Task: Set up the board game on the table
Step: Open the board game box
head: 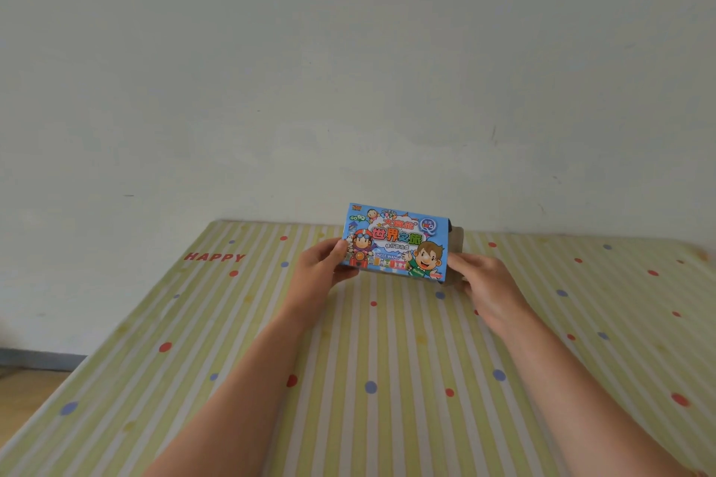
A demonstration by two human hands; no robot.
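Both hands [321, 263] [486, 285] grip the closed game box [395, 240] above the table [387, 360].

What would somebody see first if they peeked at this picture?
The bright blue board game box with cartoon children on it jumps out first, held up in the middle between the left hand and the right hand. Next comes the tablecloth below it, striped yellow-green and white with red and blue dots, and the red word HAPPY printed towards its far left.
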